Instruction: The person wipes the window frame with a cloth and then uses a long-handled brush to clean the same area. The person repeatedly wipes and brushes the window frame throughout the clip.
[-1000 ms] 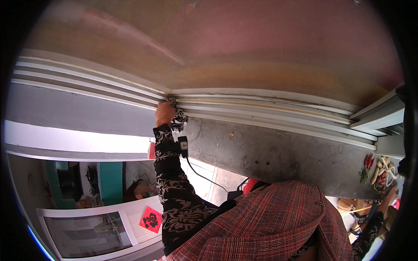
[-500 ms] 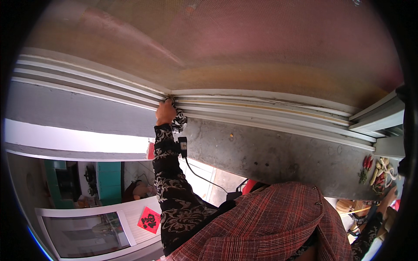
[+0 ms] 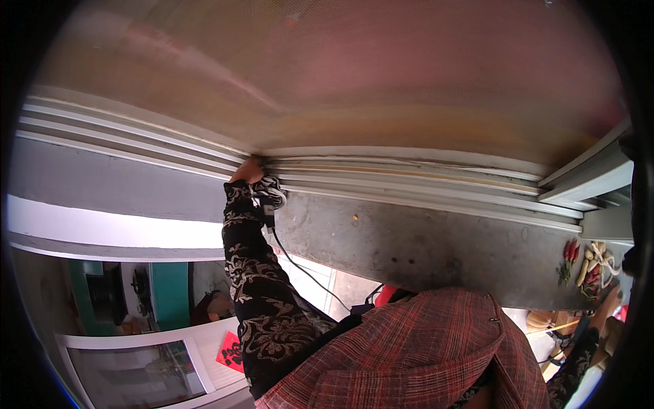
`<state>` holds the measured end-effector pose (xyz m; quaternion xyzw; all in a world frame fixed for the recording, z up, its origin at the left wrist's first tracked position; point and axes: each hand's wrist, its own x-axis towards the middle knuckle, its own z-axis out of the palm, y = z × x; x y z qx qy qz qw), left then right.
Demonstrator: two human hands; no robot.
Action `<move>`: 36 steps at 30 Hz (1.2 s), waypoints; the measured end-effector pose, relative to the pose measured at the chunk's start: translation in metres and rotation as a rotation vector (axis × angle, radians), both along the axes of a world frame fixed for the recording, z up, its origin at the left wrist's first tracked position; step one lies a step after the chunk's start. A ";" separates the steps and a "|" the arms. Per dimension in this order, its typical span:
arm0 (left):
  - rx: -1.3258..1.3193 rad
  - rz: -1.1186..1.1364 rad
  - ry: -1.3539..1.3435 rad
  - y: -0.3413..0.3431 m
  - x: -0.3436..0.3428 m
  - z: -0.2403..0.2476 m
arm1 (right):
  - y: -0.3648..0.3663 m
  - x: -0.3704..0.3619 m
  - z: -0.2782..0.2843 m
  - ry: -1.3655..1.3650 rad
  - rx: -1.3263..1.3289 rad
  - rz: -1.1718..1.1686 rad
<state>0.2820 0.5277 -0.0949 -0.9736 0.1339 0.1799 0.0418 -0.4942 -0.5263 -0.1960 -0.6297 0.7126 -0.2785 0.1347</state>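
Left grip (image 3: 249, 170) is curled closed on a bunched black-and-white patterned cloth (image 3: 272, 192), its fingertips hidden in the corner where two runs of window rails meet. The cloth spills out just right of and below the grip, by the rail ends. Directly below the grip comes a black sleeve (image 3: 253, 273) with a pale floral pattern; beside the wrist sits a small dark device (image 3: 270, 218), from which a black cable (image 3: 303, 268) curves down to the right. Off to the grip's left stretch white rails (image 3: 129, 144); to its right, longer pale rails (image 3: 409, 178) lead away. Above it spreads a large brownish-pink panel (image 3: 409, 82). Right of the grip and lower lies the grey sill (image 3: 449, 238), with a small orange speck (image 3: 355, 217) on it. Below and right is a red plaid garment (image 3: 402, 354). Farther out, lower left, are teal cabinets (image 3: 170, 293) and a red paper (image 3: 230, 351), partly behind the sleeve. Well to the right, at the sill's far end, red chillies (image 3: 571, 253) lie beside a pale bunch (image 3: 591, 264). Below these, near the rim, the right hand (image 3: 608, 308) is too small and blurred to tell whether it is spread or closed.
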 end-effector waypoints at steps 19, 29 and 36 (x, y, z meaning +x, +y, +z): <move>-0.610 0.419 0.256 -0.039 -0.044 0.032 | -0.006 0.004 -0.008 -0.103 0.155 -0.066; -0.047 -0.063 0.037 -0.135 -0.077 0.043 | -0.002 0.003 -0.007 -0.116 0.197 0.048; -0.204 -0.337 -0.032 -0.195 -0.107 0.046 | -0.008 0.007 -0.022 0.242 -0.047 -0.044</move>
